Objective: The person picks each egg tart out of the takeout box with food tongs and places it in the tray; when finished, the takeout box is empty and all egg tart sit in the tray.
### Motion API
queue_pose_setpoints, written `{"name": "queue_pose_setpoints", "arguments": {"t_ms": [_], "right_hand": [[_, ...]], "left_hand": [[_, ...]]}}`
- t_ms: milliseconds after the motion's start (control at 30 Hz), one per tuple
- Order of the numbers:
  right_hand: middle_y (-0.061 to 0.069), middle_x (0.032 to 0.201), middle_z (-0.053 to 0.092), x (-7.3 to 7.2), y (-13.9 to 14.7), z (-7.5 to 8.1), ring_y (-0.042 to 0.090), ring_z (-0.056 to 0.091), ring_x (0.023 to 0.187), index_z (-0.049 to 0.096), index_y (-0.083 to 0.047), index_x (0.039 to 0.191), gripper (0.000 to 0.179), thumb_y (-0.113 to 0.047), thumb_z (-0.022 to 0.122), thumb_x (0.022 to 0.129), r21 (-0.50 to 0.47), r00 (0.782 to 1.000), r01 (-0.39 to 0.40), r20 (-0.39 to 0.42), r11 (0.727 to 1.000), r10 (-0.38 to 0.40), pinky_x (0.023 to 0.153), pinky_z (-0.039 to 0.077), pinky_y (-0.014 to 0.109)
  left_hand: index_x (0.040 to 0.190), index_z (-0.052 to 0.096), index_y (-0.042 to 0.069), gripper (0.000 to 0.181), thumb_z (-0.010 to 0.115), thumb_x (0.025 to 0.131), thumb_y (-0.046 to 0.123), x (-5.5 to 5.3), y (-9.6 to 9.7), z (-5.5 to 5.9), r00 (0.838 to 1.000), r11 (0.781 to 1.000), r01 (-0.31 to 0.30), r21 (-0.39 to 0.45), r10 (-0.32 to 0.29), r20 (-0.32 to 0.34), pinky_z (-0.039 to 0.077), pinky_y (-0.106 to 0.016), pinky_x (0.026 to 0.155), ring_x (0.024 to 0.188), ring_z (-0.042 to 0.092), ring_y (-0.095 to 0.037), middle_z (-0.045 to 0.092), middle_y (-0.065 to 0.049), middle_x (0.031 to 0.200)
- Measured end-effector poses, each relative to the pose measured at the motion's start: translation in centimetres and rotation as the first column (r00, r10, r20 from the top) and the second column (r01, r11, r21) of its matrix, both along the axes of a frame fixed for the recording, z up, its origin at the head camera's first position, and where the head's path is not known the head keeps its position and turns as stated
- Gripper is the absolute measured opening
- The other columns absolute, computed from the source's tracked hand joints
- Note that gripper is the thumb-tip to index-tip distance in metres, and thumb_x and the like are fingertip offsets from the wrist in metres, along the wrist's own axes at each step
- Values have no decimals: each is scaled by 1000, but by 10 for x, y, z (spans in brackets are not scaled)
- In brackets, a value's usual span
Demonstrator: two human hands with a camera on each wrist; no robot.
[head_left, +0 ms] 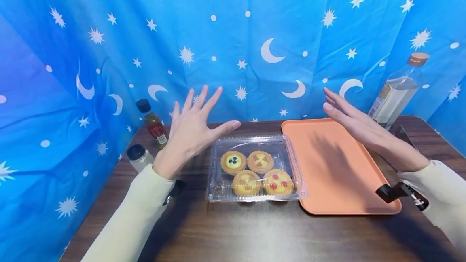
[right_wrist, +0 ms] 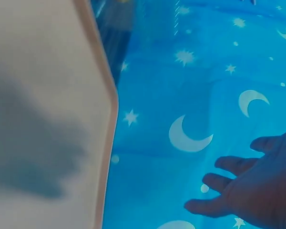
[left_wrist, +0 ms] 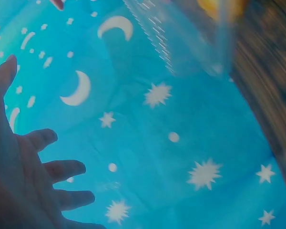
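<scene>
My left hand [head_left: 193, 132] is raised with its fingers spread, beside the upper left of a clear plastic box [head_left: 214, 173]. Inside that box are several egg tarts [head_left: 260, 161], one topped with blue berries and another with red pieces. My right hand [head_left: 354, 126] hovers over the orange tray [head_left: 313, 148] with straight fingers and casts a shadow on it. Neither hand holds anything. In the left wrist view the spread left hand [left_wrist: 33, 176] shows against the blue cloth; the right wrist view has the extended right hand [right_wrist: 257, 186] and the tray's pale edge [right_wrist: 105, 143].
A small bottle with a red label [head_left: 155, 126] and a black-capped jar [head_left: 140, 157] stand at the left of the dark wooden table [head_left: 247, 233]. A tall clear bottle [head_left: 397, 92] is at the back right. A blue star-patterned cloth [head_left: 233, 31] hangs behind.
</scene>
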State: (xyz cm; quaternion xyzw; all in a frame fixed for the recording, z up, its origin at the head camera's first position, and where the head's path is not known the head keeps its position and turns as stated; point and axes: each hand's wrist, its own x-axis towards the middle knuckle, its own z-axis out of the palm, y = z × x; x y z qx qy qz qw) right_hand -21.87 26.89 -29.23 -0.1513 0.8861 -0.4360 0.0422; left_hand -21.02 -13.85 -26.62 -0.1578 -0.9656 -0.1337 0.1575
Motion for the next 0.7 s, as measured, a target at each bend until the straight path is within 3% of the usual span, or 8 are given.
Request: {"name": "queue_pose_setpoints", "arguments": {"t_ms": [233,300,367,467,500,600,667,700], "right_hand": [[22,175,10,12,3,-10,48,7,158,2,-21,172,66,-44,27,117,-244,991,-101,56,965,118,123,10,76],[20,174,18,12,7,-18,42,18,158,5,-17,172,64,-43,25,117,-317,987,-126,53,940,151,126,27,58],[10,169,33,13,11,-26,28,34,153,9,-15,172,62,-40,24,117,-404,982,-147,48,903,182,118,42,41],[-4,155,53,16,15,-36,10,53,137,26,-20,170,52,-31,24,119,-559,963,-211,22,802,268,100,55,23],[-8,151,56,17,16,-37,7,56,134,32,-21,168,50,-28,24,119,-614,951,-237,12,753,310,101,56,26],[0,153,58,22,15,-41,14,58,136,46,-24,161,49,-21,21,119,-728,902,-299,-5,617,432,105,56,33],[4,154,57,24,14,-43,18,56,139,47,-22,160,50,-18,20,118,-772,875,-304,5,558,484,109,55,37],[5,155,57,26,13,-44,19,56,139,47,-21,160,50,-17,20,118,-781,870,-298,14,549,492,109,54,38]], "left_hand": [[169,26,39,100,60,88,84,18,14,-2,997,999,49,-10,-50,-57,5,-72,126,162,7,-37,20,-4,175],[169,28,38,99,62,88,83,24,18,-3,994,997,77,-1,-77,-79,6,-71,126,162,10,-37,23,-3,175],[169,29,37,97,62,88,81,29,23,-4,989,994,111,10,-109,-99,7,-71,126,161,11,-36,24,-3,174],[168,32,35,96,64,89,77,37,29,-6,978,986,167,27,-162,-128,7,-71,126,161,14,-34,25,-3,173],[168,32,35,95,65,89,76,39,31,-7,974,982,185,35,-178,-139,8,-71,126,161,14,-34,25,-2,173],[167,36,33,95,69,87,74,47,36,-10,960,970,236,58,-223,-172,10,-73,125,161,16,-33,26,0,173],[165,40,32,95,72,86,72,51,39,-13,948,960,269,78,-249,-196,13,-73,125,160,19,-32,28,1,172],[165,42,31,94,73,85,71,52,40,-14,941,954,288,85,-266,-208,14,-72,125,160,20,-32,29,1,172]]}}
